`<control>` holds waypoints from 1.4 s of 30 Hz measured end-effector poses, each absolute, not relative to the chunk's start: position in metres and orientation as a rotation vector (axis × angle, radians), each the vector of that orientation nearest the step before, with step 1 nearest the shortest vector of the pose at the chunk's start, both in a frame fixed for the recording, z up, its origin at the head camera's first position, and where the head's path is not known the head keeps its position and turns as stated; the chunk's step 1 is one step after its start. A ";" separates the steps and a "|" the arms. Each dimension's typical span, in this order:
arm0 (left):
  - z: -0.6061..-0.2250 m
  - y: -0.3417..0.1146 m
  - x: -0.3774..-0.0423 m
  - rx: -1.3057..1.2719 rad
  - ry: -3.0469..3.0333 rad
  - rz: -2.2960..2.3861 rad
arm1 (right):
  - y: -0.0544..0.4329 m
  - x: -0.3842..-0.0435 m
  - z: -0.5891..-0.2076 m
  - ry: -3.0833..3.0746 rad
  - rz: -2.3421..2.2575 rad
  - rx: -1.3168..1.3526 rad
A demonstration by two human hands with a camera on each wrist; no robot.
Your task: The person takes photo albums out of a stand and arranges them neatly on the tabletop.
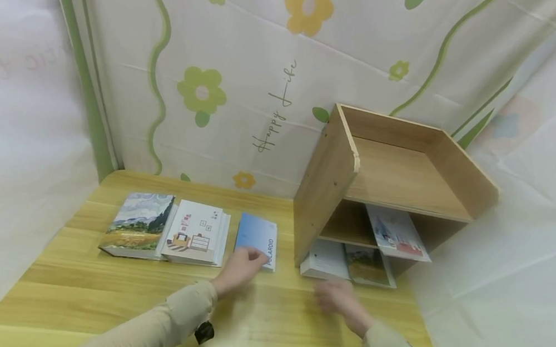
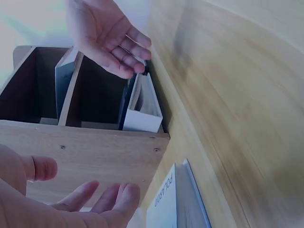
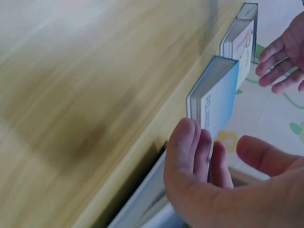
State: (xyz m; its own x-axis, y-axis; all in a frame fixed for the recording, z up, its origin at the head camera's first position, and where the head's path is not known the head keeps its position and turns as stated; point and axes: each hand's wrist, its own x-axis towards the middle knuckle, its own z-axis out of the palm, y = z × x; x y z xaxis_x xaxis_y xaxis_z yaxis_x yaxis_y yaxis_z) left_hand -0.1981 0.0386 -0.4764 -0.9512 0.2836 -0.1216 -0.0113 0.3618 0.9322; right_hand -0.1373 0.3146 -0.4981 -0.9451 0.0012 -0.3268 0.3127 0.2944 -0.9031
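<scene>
My left hand (image 1: 241, 268) hovers over the near edge of a blue-and-white POLAROID book (image 1: 256, 238), its fingers loose with nothing between them in the left wrist view. My right hand (image 1: 338, 299), a little blurred, is in front of the wooden shelf's lower compartment, fingers relaxed and holding nothing in the right wrist view. Close behind it, a thick white book (image 1: 327, 258) and a dark landscape-covered book (image 1: 368, 265) lie in that compartment. To the left of the POLAROID book are a white book with a room drawing (image 1: 194, 232) and a landscape-painting book (image 1: 140, 221).
The wooden shelf (image 1: 324, 183) stands at the right rear, with a bare top tray (image 1: 403, 174). A pale illustrated book (image 1: 397, 235) sticks out of its upper compartment. Flower-printed curtain (image 1: 236, 80) hangs behind the wood-grain table (image 1: 121, 292).
</scene>
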 end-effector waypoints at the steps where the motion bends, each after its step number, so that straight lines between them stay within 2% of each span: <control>1: -0.476 0.040 -0.197 0.259 2.353 1.627 | 0.320 -0.136 -0.497 2.286 -1.699 0.267; 20: -0.460 0.085 -0.170 0.441 1.963 1.774 | 0.421 -0.135 -0.499 1.816 -1.866 -0.247; 27: -0.457 0.107 -0.166 0.492 1.877 1.790 | 0.460 -0.142 -0.502 1.804 -1.888 -0.240; 35: -0.457 0.131 -0.169 0.437 1.774 1.888 | 0.493 -0.147 -0.497 1.322 -2.121 -0.347; 42: -0.458 0.146 -0.177 0.426 1.647 1.965 | 0.503 -0.148 -0.482 1.440 -2.113 -0.100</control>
